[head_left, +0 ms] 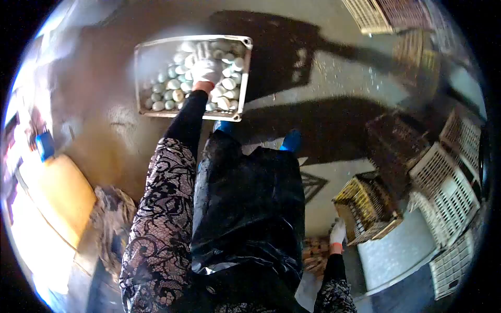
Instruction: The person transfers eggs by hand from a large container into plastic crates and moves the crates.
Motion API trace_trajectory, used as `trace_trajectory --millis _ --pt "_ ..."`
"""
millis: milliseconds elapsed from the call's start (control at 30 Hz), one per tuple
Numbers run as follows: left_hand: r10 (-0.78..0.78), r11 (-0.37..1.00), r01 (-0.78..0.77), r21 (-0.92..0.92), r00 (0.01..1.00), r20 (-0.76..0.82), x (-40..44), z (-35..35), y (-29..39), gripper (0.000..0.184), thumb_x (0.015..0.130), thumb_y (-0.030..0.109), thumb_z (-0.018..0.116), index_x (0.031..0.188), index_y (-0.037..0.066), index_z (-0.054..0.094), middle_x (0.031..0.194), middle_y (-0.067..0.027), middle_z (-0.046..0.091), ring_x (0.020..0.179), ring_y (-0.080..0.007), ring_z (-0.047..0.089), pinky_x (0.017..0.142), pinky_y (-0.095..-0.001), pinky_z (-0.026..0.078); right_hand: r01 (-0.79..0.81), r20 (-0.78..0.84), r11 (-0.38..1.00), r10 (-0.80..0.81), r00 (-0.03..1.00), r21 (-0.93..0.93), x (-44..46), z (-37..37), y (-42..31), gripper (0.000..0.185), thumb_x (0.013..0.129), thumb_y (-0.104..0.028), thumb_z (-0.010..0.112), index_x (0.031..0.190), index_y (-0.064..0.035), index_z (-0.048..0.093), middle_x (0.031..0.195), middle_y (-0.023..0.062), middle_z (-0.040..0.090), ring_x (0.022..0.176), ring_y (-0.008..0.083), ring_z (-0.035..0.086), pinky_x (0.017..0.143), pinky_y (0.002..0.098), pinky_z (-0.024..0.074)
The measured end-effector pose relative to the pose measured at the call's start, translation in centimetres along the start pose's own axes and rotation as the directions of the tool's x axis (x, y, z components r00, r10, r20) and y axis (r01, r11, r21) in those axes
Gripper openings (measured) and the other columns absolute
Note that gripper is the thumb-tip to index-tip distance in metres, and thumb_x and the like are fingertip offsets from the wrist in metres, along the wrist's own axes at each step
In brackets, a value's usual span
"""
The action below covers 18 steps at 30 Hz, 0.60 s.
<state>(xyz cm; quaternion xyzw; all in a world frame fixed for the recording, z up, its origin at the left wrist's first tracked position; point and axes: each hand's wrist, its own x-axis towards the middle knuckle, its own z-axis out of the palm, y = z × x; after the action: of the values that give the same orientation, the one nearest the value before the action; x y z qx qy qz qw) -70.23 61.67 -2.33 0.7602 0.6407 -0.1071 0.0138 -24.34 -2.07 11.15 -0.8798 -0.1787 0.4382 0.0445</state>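
A white-framed crate (141, 112) full of pale white and greenish eggs (173, 84) sits on the floor ahead. My left hand (206, 69), in a white glove, reaches down over the eggs with its fingers stretched out and apart, touching or just above them. Glare blurs the crate's upper left part. At the lower right, my right hand (338, 232), also gloved in white, is beside the edge of a yellow slatted basket (368, 208). Its fingers are small and blurred, so I cannot tell whether they touch or grip the basket.
White plastic crates (446, 190) are stacked at the right, and more crates (389, 15) stand at the upper right. A yellow container (60, 193) and a crumpled cloth or sack (112, 214) lie at the left. Blue footwear (291, 141) shows beyond my black apron (250, 198).
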Motion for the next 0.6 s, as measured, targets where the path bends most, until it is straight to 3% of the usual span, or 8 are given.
trace_trajectory --millis 33,67,133,167,267,367,500,600 --pt "-0.099 0.953 0.079 -0.293 0.994 -0.054 0.5 2.4 -0.1 0.073 0.087 0.038 0.049 0.145 0.003 0.023 0.150 -0.0206 0.022 0.141 -0.0359 0.014 0.112 -0.0485 0.017 -0.161 -0.028 0.934 0.179 0.983 0.318 -1.2 1.5 3.1 0.041 0.095 -0.011 0.046 0.135 -0.0034 0.043 0.117 0.0127 0.057 0.083 0.0199 0.059 0.068 0.0305 0.0478" --pt "-0.116 0.980 0.116 -0.159 0.993 0.012 0.3 2.8 0.4 0.074 0.086 0.036 0.050 0.146 0.002 0.022 0.150 -0.0210 0.022 0.141 -0.0366 0.013 0.113 -0.0488 0.015 -0.201 -0.021 0.921 0.220 0.975 0.334 -2.5 3.1 4.3 0.041 0.095 -0.011 0.046 0.135 -0.0034 0.043 0.117 0.0127 0.057 0.083 0.0199 0.059 0.068 0.0305 0.0478" --pt "-0.067 0.992 0.066 -0.110 0.998 -0.006 -0.2 4.2 -0.4 0.072 0.087 0.037 0.050 0.145 0.003 0.024 0.148 -0.0222 0.024 0.139 -0.0373 0.016 0.112 -0.0491 0.016 -0.498 0.257 0.378 0.531 0.807 0.781 -5.6 7.1 5.4 0.037 0.096 -0.042 0.039 0.106 -0.0114 0.055 0.074 0.0043 0.056 0.058 0.0235 0.052 0.049 0.0370 0.0421" --pt "-0.031 0.995 0.029 -0.091 0.999 -0.023 -0.6 5.6 -1.6 0.071 0.087 0.038 0.049 0.144 0.003 0.025 0.148 -0.0228 0.025 0.138 -0.0376 0.018 0.112 -0.0493 0.017 -0.578 0.343 0.351 0.544 0.766 0.736 -6.7 10.6 5.9 0.034 0.095 -0.042 0.041 0.107 -0.0134 0.054 0.073 0.0037 0.056 0.056 0.0210 0.050 0.046 0.0352 0.0409" --pt "0.056 0.997 -0.059 -0.043 0.996 -0.063 -1.3 9.6 -7.0 0.067 0.089 0.040 0.048 0.143 0.003 0.029 0.145 -0.0245 0.029 0.135 -0.0386 0.023 0.111 -0.0497 0.019 -0.296 0.317 0.714 0.108 0.942 0.635 -11.6 22.5 7.1 0.037 0.090 -0.017 0.047 0.125 -0.0066 0.044 0.128 0.0089 0.052 0.091 0.0226 0.059 0.071 0.0404 0.0536" --pt "0.110 0.994 -0.110 0.006 0.991 -0.076 0.3 13.8 -12.3 0.064 0.091 0.041 0.047 0.141 0.004 0.032 0.142 -0.0263 0.032 0.132 -0.0396 0.028 0.110 -0.0502 0.021 -0.426 0.278 0.817 0.337 0.899 0.388 -12.3 29.1 -6.1 0.030 0.095 -0.021 0.044 0.120 -0.0065 0.052 0.112 0.0063 0.061 0.086 0.0159 0.059 0.073 0.0308 0.0511" --pt "0.155 0.985 -0.146 0.092 0.983 -0.097 4.8 17.9 -16.8 0.061 0.093 0.043 0.045 0.139 0.005 0.036 0.139 -0.0286 0.037 0.128 -0.0410 0.035 0.108 -0.0507 0.024 -0.094 0.038 0.959 0.108 0.993 -0.266 -11.1 38.3 -7.2 0.036 0.096 -0.032 0.041 0.109 -0.0036 0.058 0.095 0.0135 0.063 0.081 0.0253 0.060 0.072 0.0349 0.0489" --pt "0.206 0.965 -0.188 0.181 0.975 -0.084 9.3 19.8 -20.3 0.059 0.094 0.045 0.044 0.137 0.005 0.040 0.136 -0.0303 0.040 0.125 -0.0420 0.040 0.107 -0.0512 0.026 -0.421 0.070 0.895 0.415 0.907 0.149 -9.9 38.9 -14.8 0.043 0.095 -0.037 0.037 0.107 -0.0004 0.056 0.094 0.0223 0.062 0.089 0.0378 0.059 0.078 0.0415 0.0467"
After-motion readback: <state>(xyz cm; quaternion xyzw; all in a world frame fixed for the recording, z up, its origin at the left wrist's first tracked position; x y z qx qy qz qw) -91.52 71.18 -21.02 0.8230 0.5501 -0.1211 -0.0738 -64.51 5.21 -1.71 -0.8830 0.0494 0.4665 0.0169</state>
